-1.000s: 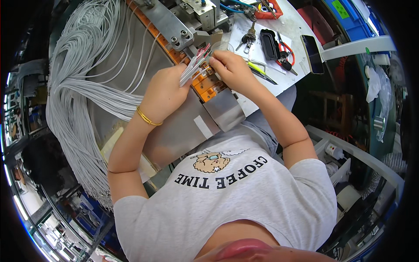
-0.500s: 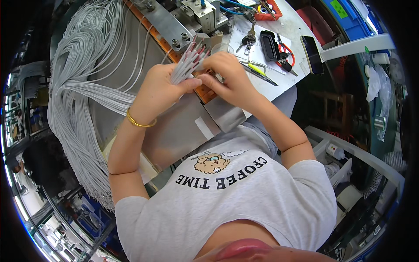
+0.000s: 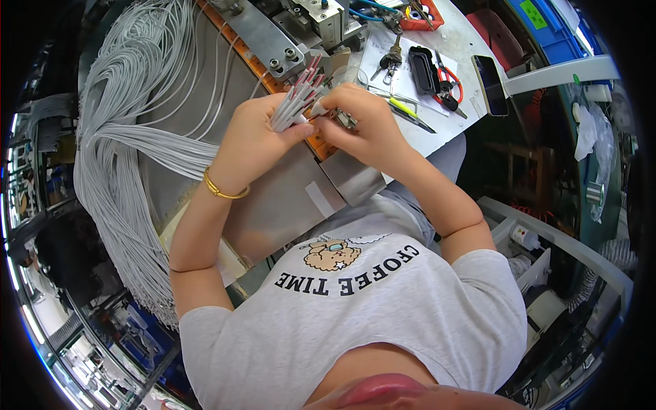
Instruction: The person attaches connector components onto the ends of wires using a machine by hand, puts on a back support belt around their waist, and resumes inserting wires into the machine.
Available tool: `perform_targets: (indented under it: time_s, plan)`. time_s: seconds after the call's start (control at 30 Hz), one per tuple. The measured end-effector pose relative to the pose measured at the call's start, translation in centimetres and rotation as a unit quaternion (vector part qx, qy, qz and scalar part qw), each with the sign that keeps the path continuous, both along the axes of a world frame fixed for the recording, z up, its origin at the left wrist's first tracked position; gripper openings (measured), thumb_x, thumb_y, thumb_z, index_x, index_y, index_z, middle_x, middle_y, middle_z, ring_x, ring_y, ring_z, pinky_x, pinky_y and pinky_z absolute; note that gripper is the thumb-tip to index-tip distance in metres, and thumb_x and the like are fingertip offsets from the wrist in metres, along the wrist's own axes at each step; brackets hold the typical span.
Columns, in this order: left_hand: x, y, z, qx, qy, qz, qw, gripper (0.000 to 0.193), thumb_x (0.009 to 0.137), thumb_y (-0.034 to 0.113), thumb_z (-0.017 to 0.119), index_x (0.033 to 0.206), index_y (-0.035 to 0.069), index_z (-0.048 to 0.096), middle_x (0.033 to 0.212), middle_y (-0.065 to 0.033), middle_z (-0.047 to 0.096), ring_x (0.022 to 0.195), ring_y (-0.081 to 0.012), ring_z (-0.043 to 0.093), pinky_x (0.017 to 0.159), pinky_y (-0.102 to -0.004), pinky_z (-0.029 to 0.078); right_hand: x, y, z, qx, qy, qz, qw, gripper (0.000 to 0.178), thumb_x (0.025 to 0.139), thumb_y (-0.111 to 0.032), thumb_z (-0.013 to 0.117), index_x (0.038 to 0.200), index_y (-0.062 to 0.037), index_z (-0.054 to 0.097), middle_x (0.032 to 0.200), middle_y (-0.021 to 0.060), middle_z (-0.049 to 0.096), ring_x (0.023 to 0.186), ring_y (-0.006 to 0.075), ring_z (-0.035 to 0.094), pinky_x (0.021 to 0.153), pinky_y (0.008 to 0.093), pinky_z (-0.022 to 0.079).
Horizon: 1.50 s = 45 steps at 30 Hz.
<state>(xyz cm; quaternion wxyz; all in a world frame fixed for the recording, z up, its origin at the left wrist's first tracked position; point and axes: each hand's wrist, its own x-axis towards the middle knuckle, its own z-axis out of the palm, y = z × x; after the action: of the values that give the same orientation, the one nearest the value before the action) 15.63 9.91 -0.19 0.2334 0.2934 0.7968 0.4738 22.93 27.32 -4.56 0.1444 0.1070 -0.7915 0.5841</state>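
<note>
My left hand (image 3: 249, 140) is closed round a bundle of thin grey-white cables (image 3: 294, 102). Their ends, some with reddish cores showing, fan up past its thumb. Behind that wrist, which wears a gold bangle, the cables run left into a large loose heap (image 3: 130, 147). Beside the bundle, my right hand (image 3: 362, 123) has its fingers curled, thumb and forefinger meeting near the cable ends. A small pale bit shows at those fingertips, too small to name. Both hands are over an orange strip (image 3: 316, 145) along the metal worktop (image 3: 273, 212).
Beyond my hands stands a metal machine (image 3: 321, 20) with a bolted plate. To the right, a white table (image 3: 437, 130) holds keys (image 3: 389, 61), a black case (image 3: 424, 72), red-handled scissors (image 3: 447, 89), tweezers (image 3: 410, 116), a phone (image 3: 490, 85) and a red tray (image 3: 420, 15).
Both hands have shifted very slightly to the right with the bundle. My right fingers have opened round a little, letting a metallic bit show between them and the palm.
</note>
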Motion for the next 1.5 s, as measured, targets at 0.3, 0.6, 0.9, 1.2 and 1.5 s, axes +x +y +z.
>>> perform_targets:
  time_s: [0.3,0.6,0.9,1.2,1.5]
  plan:
    - [-0.3,0.2,1.2,-0.072,-0.097,0.011,0.993,0.015,0.079,0.012,0.069,0.087,0.001,0.062,0.067,-0.0013,0.059,0.056,-0.0069,0.055,0.051,-0.0223,0.044,0.1,0.1,0.4,0.002,-0.042,0.0,0.999,0.015,0.079,-0.01,0.064,0.09,0.0002,0.06,0.078,0.0082,0.059,0.074,0.0172,0.056,0.067,0.0281,0.044]
    - [0.3,0.3,-0.7,-0.007,-0.036,0.042,0.998,0.015,0.079,0.011,0.068,0.086,0.0,0.061,0.066,-0.0043,0.058,0.054,-0.0107,0.054,0.05,-0.0264,0.043,0.2,-1.1,0.0,-0.006,-0.047,-0.052,0.998,0.013,0.08,-0.01,0.063,0.086,0.0004,0.059,0.072,0.0068,0.055,0.069,0.0165,0.054,0.064,0.0297,0.044]
    - [0.1,0.0,0.2,-0.054,0.042,0.042,0.997,0.012,0.082,0.011,0.064,0.083,-0.001,0.06,0.062,-0.0035,0.057,0.054,-0.0119,0.052,0.053,-0.0307,0.042,1.0,-1.3,0.1,0.191,0.054,-0.075,0.977,0.01,0.081,-0.009,0.06,0.079,-0.0006,0.055,0.068,0.0086,0.051,0.067,0.023,0.051,0.065,0.0336,0.039]
    - [-0.4,-0.4,1.2,-0.018,-0.031,-0.022,0.999,0.016,0.085,0.015,0.063,0.083,-0.001,0.061,0.063,-0.0024,0.057,0.057,-0.0083,0.049,0.055,-0.0273,0.042,-1.0,-0.4,0.5,0.04,-0.003,0.023,0.999,0.021,0.089,-0.018,0.052,0.077,-0.0018,0.055,0.07,0.0076,0.054,0.069,0.0234,0.05,0.064,0.0327,0.038]
    - [-0.9,-1.6,3.9,-0.016,-0.034,0.01,0.999,0.016,0.081,0.015,0.064,0.086,0.0,0.062,0.064,-0.0103,0.058,0.057,-0.0217,0.055,0.057,-0.0334,0.043,-0.7,1.0,-3.2,-0.067,-0.16,-0.073,0.982,0.023,0.09,-0.019,0.052,0.077,0.0005,0.05,0.067,0.0088,0.05,0.063,0.0201,0.045,0.06,0.0307,0.037]
